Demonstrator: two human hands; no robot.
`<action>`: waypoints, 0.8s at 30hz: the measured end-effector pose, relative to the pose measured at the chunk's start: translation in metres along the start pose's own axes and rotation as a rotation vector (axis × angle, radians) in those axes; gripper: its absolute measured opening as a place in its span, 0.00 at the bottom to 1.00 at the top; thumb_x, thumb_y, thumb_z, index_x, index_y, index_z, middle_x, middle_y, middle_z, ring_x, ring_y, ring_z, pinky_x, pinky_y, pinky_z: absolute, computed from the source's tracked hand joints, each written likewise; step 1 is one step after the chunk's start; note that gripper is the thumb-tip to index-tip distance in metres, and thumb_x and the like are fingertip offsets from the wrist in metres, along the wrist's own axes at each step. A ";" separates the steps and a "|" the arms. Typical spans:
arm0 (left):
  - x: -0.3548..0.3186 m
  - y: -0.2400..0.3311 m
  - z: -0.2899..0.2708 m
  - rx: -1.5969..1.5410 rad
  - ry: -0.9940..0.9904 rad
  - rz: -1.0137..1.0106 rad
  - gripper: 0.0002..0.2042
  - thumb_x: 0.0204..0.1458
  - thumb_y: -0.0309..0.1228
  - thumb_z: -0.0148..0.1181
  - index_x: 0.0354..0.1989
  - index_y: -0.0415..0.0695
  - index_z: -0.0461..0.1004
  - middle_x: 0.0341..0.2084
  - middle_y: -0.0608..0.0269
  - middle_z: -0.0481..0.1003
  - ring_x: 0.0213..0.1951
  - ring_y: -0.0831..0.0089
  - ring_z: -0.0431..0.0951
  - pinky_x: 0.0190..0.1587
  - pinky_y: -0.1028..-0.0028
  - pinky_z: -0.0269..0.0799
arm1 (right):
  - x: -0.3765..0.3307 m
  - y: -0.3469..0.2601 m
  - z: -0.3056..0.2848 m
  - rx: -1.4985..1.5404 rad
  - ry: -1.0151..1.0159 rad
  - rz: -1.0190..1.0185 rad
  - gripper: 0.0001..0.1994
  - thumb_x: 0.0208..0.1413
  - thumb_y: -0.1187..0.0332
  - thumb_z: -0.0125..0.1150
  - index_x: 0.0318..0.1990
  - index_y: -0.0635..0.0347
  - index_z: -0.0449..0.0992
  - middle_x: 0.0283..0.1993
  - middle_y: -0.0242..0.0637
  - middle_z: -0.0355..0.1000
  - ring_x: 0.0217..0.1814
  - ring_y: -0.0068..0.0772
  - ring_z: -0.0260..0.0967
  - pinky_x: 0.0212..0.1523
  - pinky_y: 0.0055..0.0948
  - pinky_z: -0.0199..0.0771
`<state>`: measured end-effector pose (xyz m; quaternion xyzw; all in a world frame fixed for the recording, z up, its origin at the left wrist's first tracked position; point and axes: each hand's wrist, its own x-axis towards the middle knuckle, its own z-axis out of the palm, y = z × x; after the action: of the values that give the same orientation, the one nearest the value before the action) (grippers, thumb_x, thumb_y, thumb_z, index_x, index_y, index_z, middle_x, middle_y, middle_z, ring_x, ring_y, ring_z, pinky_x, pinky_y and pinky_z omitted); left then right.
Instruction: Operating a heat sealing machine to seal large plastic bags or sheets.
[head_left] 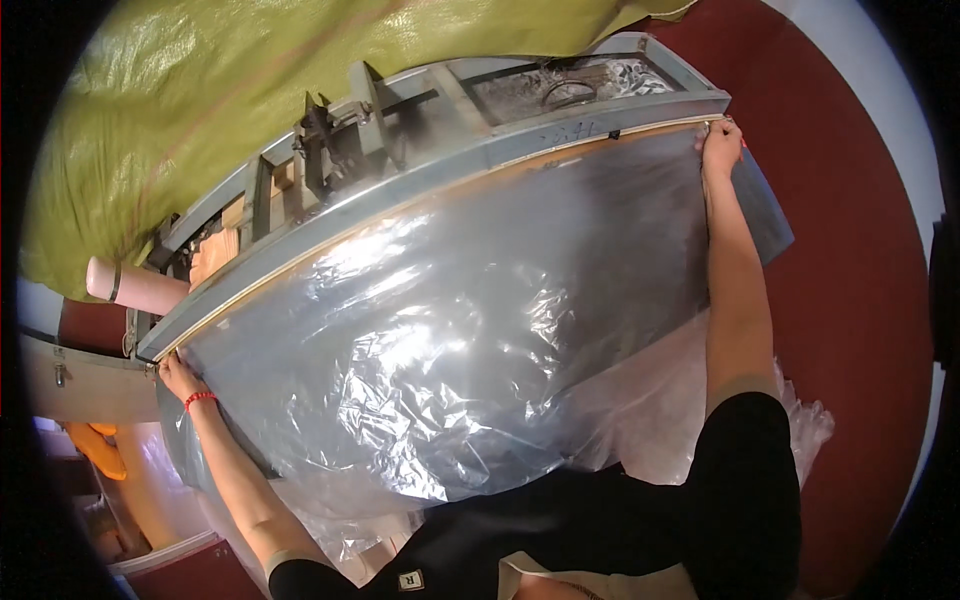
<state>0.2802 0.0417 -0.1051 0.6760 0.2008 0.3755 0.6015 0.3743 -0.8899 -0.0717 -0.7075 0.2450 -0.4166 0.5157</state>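
A big clear plastic bag [440, 340], crinkled and shiny, lies stretched flat across the grey metal machine [420, 170], its far edge along the machine's long bar. A small square label [410, 580] sits on black clothing at the bottom edge.

A clear plastic sheet [440, 340] fills the middle of the frame. The grey metal frame [440, 165] blocks the upper edge; red floor [850, 300] at right lies open.
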 end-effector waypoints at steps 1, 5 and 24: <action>0.000 0.003 -0.001 0.068 0.040 -0.028 0.04 0.49 0.27 0.47 0.27 0.43 0.68 0.20 0.74 0.67 0.19 0.86 0.61 0.20 0.86 0.56 | 0.001 -0.008 0.001 -0.002 0.043 -0.026 0.06 0.51 0.72 0.47 0.34 0.64 0.60 0.18 0.36 0.65 0.14 0.24 0.62 0.13 0.22 0.62; -0.012 0.018 0.023 0.103 0.129 -0.073 0.04 0.49 0.29 0.46 0.28 0.44 0.67 0.18 0.73 0.66 0.16 0.87 0.59 0.16 0.85 0.52 | 0.009 -0.010 -0.004 -0.027 0.032 -0.018 0.08 0.54 0.68 0.43 0.35 0.64 0.61 0.19 0.36 0.64 0.15 0.24 0.63 0.13 0.22 0.63; -0.131 0.131 -0.008 0.168 -0.425 0.209 0.02 0.49 0.25 0.50 0.30 0.42 0.69 0.25 0.72 0.68 0.27 0.85 0.65 0.30 0.85 0.60 | -0.061 -0.061 -0.135 -0.669 0.300 -0.562 0.14 0.51 0.63 0.51 0.42 0.61 0.73 0.41 0.44 0.71 0.43 0.39 0.68 0.44 0.32 0.65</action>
<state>0.1675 -0.0731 -0.0140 0.8044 0.0292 0.2672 0.5299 0.2233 -0.8919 -0.0192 -0.8058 0.2368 -0.5361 0.0851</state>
